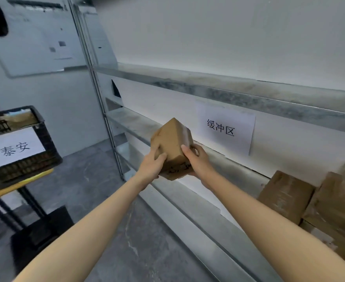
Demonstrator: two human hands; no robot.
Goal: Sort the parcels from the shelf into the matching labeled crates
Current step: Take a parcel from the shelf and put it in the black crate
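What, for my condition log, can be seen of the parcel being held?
The parcel is a brown cardboard box with pale tape on one side and dark handwriting, too blurred to read, low down. Tilted corner-up, it is held before the shelf by the left hand and the right hand, one gripping each side.

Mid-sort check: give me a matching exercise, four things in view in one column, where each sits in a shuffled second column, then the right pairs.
1. small brown cardboard parcel
2. black plastic crate with a white label
3. white paper sign
4. stacked brown cardboard boxes

A. on the metal shelf, lower right
B. on the white wall behind the shelf
C. gripped between left hand and right hand
D. on a yellow-edged rack, far left

Pairs: 1-C, 2-D, 3-B, 4-A
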